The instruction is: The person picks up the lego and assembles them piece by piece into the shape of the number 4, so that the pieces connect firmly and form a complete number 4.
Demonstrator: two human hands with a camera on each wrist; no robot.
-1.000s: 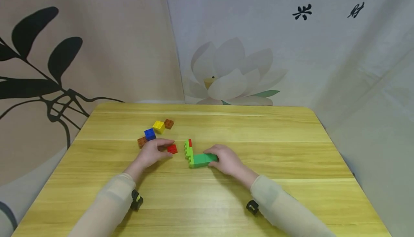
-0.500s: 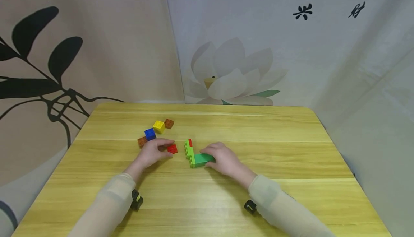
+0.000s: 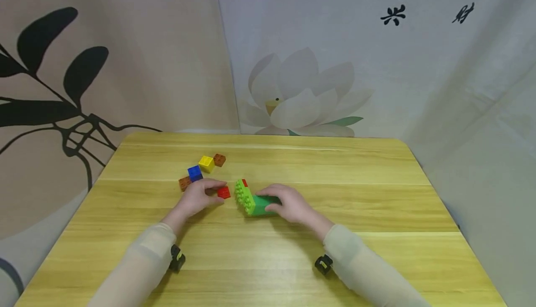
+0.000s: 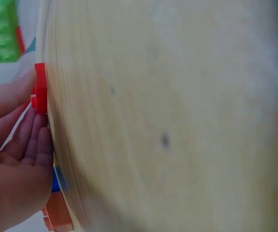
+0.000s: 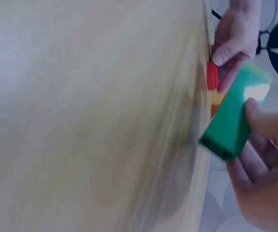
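Note:
My right hand [image 3: 290, 203] grips the dark green part [image 3: 264, 205] of a toy brick build between thumb and fingers. The build's light green studded end [image 3: 244, 197], with a small red piece [image 3: 244, 183] at its far corner, faces left. In the right wrist view the green part [image 5: 238, 113] is held tilted, off the table. Close by on the left, my left hand [image 3: 198, 198] pinches a red brick [image 3: 224, 192] resting on the table. The left wrist view has the thumb against that red brick [image 4: 41, 88].
Beyond my left hand lie a blue brick [image 3: 195, 173], a yellow brick [image 3: 206, 163] and two brown bricks, one far [image 3: 219, 160] and one partly covered brown brick [image 3: 184, 183]. The wooden table [image 3: 356, 181] ends at a printed cloth backdrop [image 3: 310, 65].
My right hand has turned the brick build so its light green studs show more towards the camera, and brought it slightly left. My left hand and the red brick stay in place.

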